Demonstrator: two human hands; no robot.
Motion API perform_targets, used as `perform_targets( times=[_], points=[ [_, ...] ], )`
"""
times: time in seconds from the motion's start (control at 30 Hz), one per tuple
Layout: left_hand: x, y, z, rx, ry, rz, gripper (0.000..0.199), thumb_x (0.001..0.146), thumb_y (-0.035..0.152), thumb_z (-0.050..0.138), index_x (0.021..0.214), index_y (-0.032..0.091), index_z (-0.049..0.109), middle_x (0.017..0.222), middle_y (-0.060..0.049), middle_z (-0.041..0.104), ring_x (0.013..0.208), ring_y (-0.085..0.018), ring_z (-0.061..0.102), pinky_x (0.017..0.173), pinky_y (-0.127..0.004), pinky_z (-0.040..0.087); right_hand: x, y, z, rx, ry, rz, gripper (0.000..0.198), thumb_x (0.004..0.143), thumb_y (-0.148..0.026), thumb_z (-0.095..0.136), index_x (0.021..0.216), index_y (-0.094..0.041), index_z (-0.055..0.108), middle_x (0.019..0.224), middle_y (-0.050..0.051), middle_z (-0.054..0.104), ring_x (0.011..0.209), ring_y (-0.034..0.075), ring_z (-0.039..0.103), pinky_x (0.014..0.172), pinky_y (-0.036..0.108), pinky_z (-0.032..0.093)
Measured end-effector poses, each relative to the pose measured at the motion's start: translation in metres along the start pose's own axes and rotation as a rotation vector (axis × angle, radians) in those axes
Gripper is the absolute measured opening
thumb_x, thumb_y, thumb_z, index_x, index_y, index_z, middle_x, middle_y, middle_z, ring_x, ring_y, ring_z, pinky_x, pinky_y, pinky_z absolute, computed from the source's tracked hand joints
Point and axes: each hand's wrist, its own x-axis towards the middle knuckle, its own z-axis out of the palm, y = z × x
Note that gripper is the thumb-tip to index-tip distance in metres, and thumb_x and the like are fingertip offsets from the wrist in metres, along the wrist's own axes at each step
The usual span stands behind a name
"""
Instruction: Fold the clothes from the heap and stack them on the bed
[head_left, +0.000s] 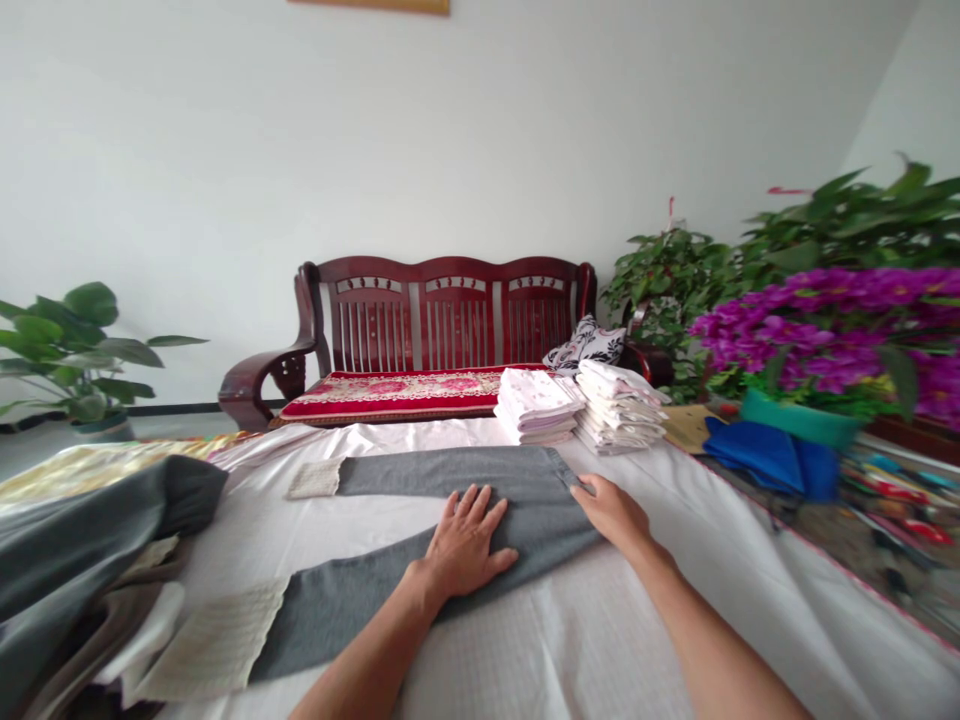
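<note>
Grey trousers [360,590] with cream ribbed cuffs lie spread on a white sheet [517,670], legs toward the left and waist toward the right. My left hand [471,540] rests flat on them near where the legs meet, its fingers spread. At the waistband my right hand [611,508] pinches the edge of the fabric between thumb and fingers. Just beyond the trousers stand two stacks of folded light cloth, a left stack [536,405] and a right stack [619,405].
Heaped grey and brown clothes [97,540] cover the left side. Behind stands a dark red wooden bench [450,320] with a patterned pillow [589,343]. At right are purple flowers [832,325], a blue cloth [772,455] and small clutter. A potted plant [90,350] stands far left.
</note>
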Motion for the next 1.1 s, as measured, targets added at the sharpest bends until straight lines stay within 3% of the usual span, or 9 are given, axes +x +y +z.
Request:
perform_targets(
  times=[0.2, 0.3, 0.43, 0.53, 0.67, 0.83, 0.93, 1.1],
  points=[
    [-0.006, 0.002, -0.005, -0.007, 0.014, 0.039, 0.072, 0.090, 0.069, 0.044, 0.152, 0.032, 0.038, 0.164, -0.010, 0.024, 0.152, -0.036, 0.017, 0.121, -0.060, 0.012, -0.003, 0.004, -0.002, -0.149, 0.019, -0.021, 0.048, 0.089, -0.054, 0.048, 0.127, -0.028, 0.062, 0.122, 0.008, 0.071, 0.111, 0.029, 0.066, 0.085, 0.038, 0.049],
    [-0.010, 0.007, -0.010, -0.008, 0.020, 0.134, 0.070, 0.092, 0.064, 0.045, 0.153, 0.031, 0.035, 0.165, -0.010, 0.021, 0.153, -0.034, 0.012, 0.123, -0.058, 0.009, -0.008, 0.001, -0.006, -0.223, 0.095, -0.059, 0.049, 0.092, -0.052, 0.046, 0.129, -0.023, 0.060, 0.118, 0.011, 0.072, 0.109, 0.030, 0.066, 0.089, 0.042, 0.048],
    [-0.012, 0.019, -0.014, -0.026, -0.051, 0.281, 0.069, 0.096, 0.061, 0.041, 0.156, 0.030, 0.029, 0.165, -0.009, 0.023, 0.153, -0.029, 0.013, 0.124, -0.053, 0.011, -0.019, -0.013, -0.002, -0.322, 0.331, -0.326, 0.047, 0.097, -0.041, 0.042, 0.136, -0.018, 0.055, 0.131, 0.014, 0.065, 0.124, 0.030, 0.055, 0.104, 0.045, 0.039],
    [-0.012, 0.026, -0.013, -0.042, -0.124, 0.347, 0.070, 0.095, 0.063, 0.039, 0.157, 0.032, 0.026, 0.165, -0.008, 0.023, 0.152, -0.029, 0.018, 0.123, -0.052, 0.015, -0.022, -0.020, 0.011, -0.318, 0.217, -0.555, 0.053, 0.099, -0.040, 0.037, 0.146, -0.020, 0.047, 0.151, 0.010, 0.049, 0.143, 0.027, 0.037, 0.117, 0.045, 0.027],
    [-0.014, 0.028, -0.012, -0.037, -0.158, 0.392, 0.071, 0.096, 0.067, 0.032, 0.157, 0.033, 0.022, 0.165, -0.009, 0.020, 0.152, -0.031, 0.019, 0.122, -0.055, 0.017, -0.014, -0.013, 0.026, -0.370, -0.005, -0.545, 0.057, 0.100, -0.044, 0.032, 0.152, -0.021, 0.040, 0.160, 0.008, 0.035, 0.149, 0.026, 0.027, 0.121, 0.050, 0.019],
    [-0.021, 0.028, -0.012, 0.004, -0.127, 0.436, 0.071, 0.097, 0.068, 0.026, 0.158, 0.032, 0.023, 0.165, -0.010, 0.021, 0.151, -0.031, 0.021, 0.121, -0.053, 0.019, -0.006, -0.008, 0.024, -0.411, 0.078, -0.424, 0.060, 0.100, -0.043, 0.032, 0.152, -0.013, 0.039, 0.160, 0.013, 0.033, 0.150, 0.028, 0.025, 0.121, 0.052, 0.016],
    [-0.020, 0.028, -0.011, -0.001, -0.113, 0.443, 0.070, 0.097, 0.067, 0.028, 0.157, 0.032, 0.024, 0.165, -0.010, 0.021, 0.151, -0.032, 0.021, 0.121, -0.054, 0.020, -0.013, -0.018, 0.026, -0.372, 0.161, -0.552, 0.060, 0.101, -0.043, 0.030, 0.152, -0.013, 0.038, 0.161, 0.012, 0.031, 0.151, 0.026, 0.022, 0.122, 0.051, 0.016],
    [-0.018, 0.028, -0.010, -0.008, -0.132, 0.449, 0.072, 0.096, 0.068, 0.029, 0.158, 0.033, 0.020, 0.166, -0.009, 0.015, 0.152, -0.031, 0.017, 0.121, -0.055, 0.019, -0.022, -0.027, 0.040, -0.325, -0.019, -0.759, 0.055, 0.102, -0.037, 0.025, 0.153, -0.019, 0.038, 0.159, 0.009, 0.036, 0.149, 0.022, 0.029, 0.120, 0.047, 0.025]
  ],
)
